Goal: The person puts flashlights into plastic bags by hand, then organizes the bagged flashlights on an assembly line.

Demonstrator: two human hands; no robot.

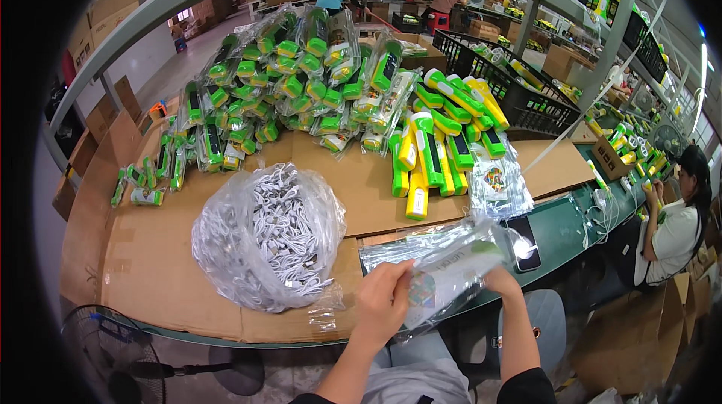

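Note:
My left hand pinches the edge of a clear plastic bag with white and coloured print, held tilted over the table's front edge. At the bag's right side is my right hand, its fingers mostly hidden and blurred against the plastic. A flat stack of similar bags lies just beyond. Behind it, green and yellow flashlights are heaped loose beside more printed bags. Left of my hands sits a large open plastic sack full of bundled white cables.
Bagged green flashlights form a high pile at the back left. A phone lies right of the bags. Black crates stand at the back right. A fan is at lower left; a co-worker sits at right.

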